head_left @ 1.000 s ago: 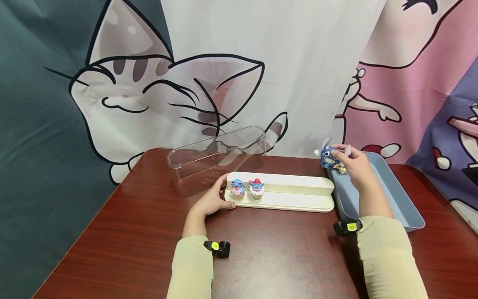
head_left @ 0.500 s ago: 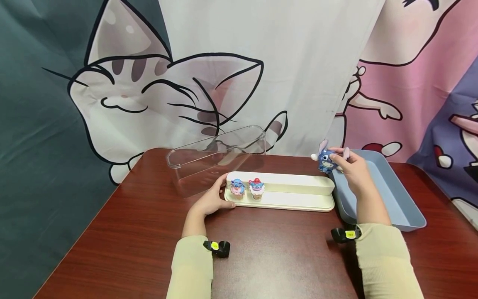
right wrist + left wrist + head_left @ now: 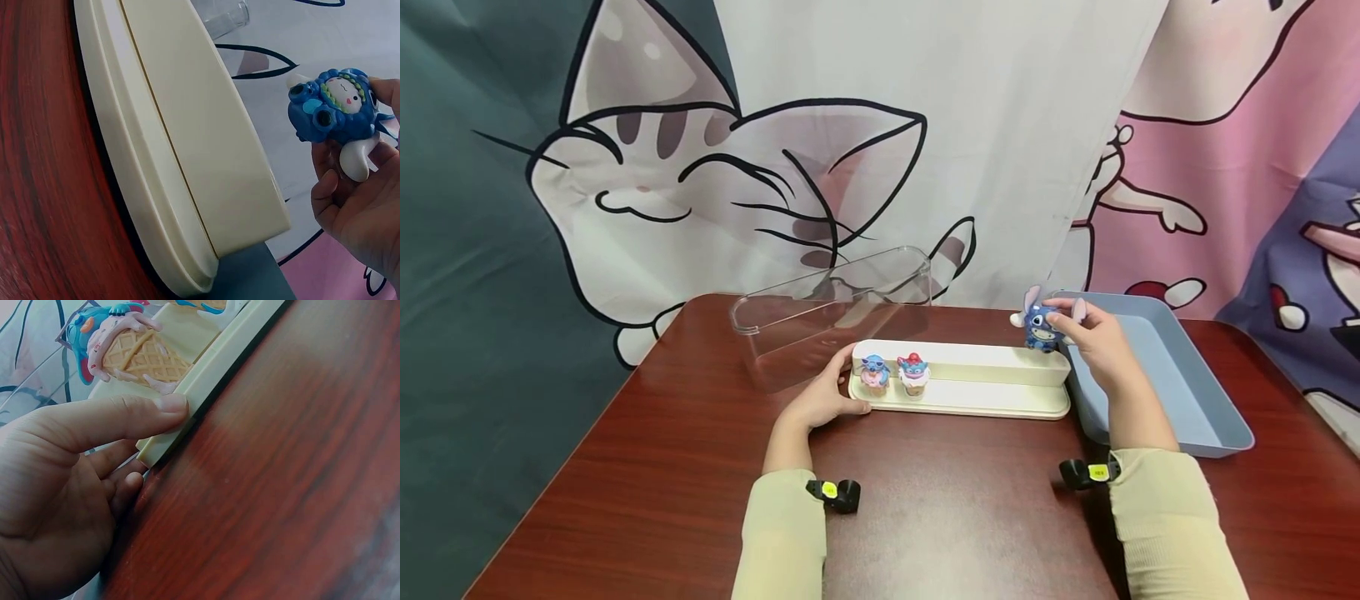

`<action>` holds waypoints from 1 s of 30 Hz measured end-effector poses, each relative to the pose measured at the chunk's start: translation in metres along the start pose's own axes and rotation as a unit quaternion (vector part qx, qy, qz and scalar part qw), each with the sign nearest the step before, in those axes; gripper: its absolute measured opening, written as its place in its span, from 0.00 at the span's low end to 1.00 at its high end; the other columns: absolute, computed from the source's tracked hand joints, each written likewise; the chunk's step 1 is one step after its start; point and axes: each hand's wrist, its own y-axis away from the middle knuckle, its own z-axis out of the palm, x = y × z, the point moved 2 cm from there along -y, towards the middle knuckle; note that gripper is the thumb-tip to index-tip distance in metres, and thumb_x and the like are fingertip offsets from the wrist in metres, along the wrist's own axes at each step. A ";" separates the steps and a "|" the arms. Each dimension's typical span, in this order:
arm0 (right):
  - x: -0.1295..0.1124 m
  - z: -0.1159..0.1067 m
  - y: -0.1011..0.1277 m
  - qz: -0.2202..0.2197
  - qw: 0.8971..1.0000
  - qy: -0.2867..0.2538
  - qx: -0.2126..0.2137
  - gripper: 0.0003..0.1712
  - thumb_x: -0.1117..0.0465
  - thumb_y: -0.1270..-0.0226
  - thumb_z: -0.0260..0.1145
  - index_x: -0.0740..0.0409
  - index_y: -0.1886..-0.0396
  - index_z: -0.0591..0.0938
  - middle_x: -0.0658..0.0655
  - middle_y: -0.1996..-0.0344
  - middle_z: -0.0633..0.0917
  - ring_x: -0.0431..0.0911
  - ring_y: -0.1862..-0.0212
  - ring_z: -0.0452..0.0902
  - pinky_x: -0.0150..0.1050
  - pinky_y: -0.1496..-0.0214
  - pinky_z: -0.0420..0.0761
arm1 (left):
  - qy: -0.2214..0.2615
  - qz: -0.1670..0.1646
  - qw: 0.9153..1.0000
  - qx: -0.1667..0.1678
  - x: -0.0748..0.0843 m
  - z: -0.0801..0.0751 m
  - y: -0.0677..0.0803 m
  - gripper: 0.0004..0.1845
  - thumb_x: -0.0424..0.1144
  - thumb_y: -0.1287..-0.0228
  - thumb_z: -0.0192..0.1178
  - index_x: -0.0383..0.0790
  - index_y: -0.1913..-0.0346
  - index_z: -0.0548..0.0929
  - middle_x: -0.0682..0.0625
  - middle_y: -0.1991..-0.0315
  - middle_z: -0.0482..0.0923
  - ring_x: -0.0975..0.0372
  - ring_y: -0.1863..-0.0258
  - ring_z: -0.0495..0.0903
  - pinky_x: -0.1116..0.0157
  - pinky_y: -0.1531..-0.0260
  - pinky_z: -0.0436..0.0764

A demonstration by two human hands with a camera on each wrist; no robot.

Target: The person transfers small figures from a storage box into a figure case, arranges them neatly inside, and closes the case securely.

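A cream two-step stand (image 3: 992,385) lies across the middle of the table. Two small ice-cream-cone figurines (image 3: 875,372) (image 3: 913,372) stand at its left end. My left hand (image 3: 823,398) grips that left end, the thumb (image 3: 125,415) pressed on the rim (image 3: 206,375) beside a waffle-cone figurine (image 3: 128,350). My right hand (image 3: 1093,337) pinches a blue long-eared figurine (image 3: 1039,323) in the air above the stand's right end. The right wrist view shows that figurine (image 3: 334,109) held in the fingers (image 3: 359,206), clear of the stand (image 3: 187,156).
A blue-grey tray (image 3: 1180,392) sits at the right, touching the stand's end. A clear plastic cover (image 3: 820,312) lies tilted behind the stand at the left. Cartoon curtains hang behind the red-brown table (image 3: 955,508).
My right hand has carried the blue figurine leftward from over the blue tray to above the stand's right end. The left hand has stayed on the stand.
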 end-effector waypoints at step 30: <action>-0.008 0.022 0.003 -0.040 0.995 -0.052 -0.071 0.08 0.63 0.35 0.62 0.46 0.60 0.84 0.44 0.68 0.83 0.36 0.65 0.77 0.26 0.59 0.75 | 0.002 0.021 1.000 0.001 0.015 0.000 0.008 0.50 0.23 0.54 0.67 0.32 0.30 0.48 0.35 0.34 0.56 0.46 0.36 0.56 0.49 0.37 0.53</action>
